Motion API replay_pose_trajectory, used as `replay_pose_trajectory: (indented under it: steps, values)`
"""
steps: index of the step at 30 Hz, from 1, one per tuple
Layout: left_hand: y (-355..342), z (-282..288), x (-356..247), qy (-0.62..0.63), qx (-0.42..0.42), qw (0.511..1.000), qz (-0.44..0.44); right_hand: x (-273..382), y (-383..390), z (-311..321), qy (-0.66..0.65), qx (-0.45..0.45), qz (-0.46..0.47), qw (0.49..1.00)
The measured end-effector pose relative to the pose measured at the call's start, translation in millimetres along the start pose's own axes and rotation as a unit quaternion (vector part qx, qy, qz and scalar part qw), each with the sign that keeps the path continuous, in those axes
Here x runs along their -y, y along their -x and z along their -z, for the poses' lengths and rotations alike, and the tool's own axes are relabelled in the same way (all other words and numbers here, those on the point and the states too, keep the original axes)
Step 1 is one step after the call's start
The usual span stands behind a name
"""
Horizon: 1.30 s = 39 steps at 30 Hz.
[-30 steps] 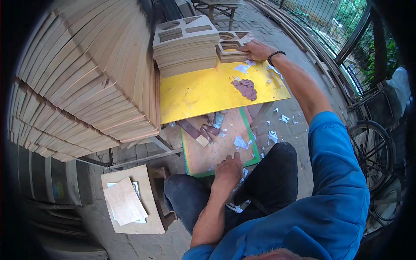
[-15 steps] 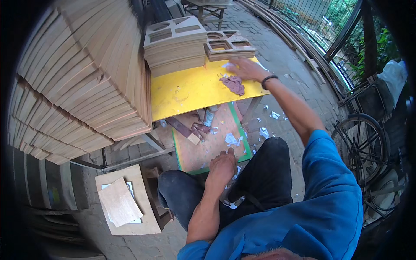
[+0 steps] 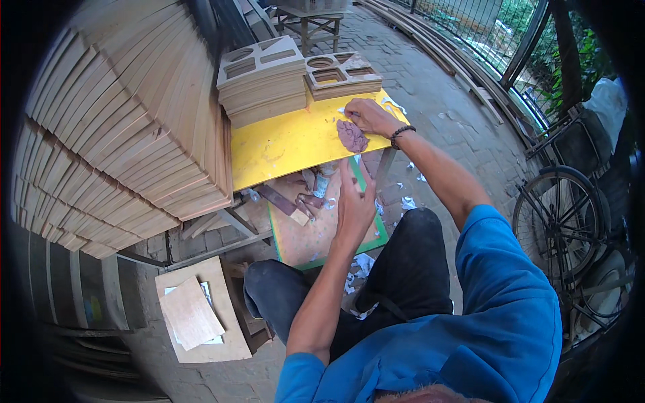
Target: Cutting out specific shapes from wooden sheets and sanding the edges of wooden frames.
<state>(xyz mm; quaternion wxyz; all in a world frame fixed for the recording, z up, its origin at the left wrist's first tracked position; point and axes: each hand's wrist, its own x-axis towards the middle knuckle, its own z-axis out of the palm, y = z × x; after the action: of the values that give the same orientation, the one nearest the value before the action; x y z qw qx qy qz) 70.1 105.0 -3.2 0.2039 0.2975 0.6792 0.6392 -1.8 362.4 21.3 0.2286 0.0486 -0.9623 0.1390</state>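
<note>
My right hand is on the yellow board, just above a crumpled mauve cloth, its fingers curled together; what they hold, if anything, is hidden. My left hand is raised below the board's front edge with fingers apart and nothing in them. Under it lies a pink, green-edged panel with dark wooden pieces and a small container. Paper scraps lie by my right hand. Cut-out wooden panels are stacked at the board's back, with a lower stack beside them.
Tall stacks of wooden boards fill the left. A stool holding thin sheets stands lower left. A bicycle stands right, near a metal fence and long planks. A wooden stand is behind; my knees frame the pink panel.
My right hand has left the lower panel stack and come down toward the mauve cloth. My left hand has risen from the pink panel toward the yellow board's edge, its fingers spreading.
</note>
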Motion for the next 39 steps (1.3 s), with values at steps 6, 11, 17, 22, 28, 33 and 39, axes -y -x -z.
replay_pose_trajectory:
  steps: [6, 11, 17, 22, 28, 33, 39]
  values:
    - [-62, 1, -21, -0.341, -0.009, 0.939, -0.048, -12, 29, 12, 0.019, -0.029, -0.033, 0.999]
    - [-88, 21, -25, -0.494, -0.007, 0.868, -0.052, -41, 41, 45, 0.095, -0.027, -0.077, 0.992]
    - [-63, 44, -26, -0.379, -0.086, 0.916, -0.102, -52, 59, 30, 0.040, -0.028, -0.162, 0.986]
    - [-20, 101, -29, -0.194, -0.170, 0.959, -0.119, -51, 92, 40, 0.050, -0.084, -0.166, 0.981]
    - [-3, 132, -41, 0.001, -0.249, 0.960, -0.131, -45, 204, 61, 0.074, 0.096, -0.349, 0.929]
    - [5, 131, -49, 0.007, -0.234, 0.965, -0.118, -27, 195, 65, 0.114, -0.028, -0.278, 0.953]
    - [-8, 123, -44, -0.008, -0.247, 0.956, -0.157, 9, 68, 42, 0.030, -0.092, -0.104, 0.990]
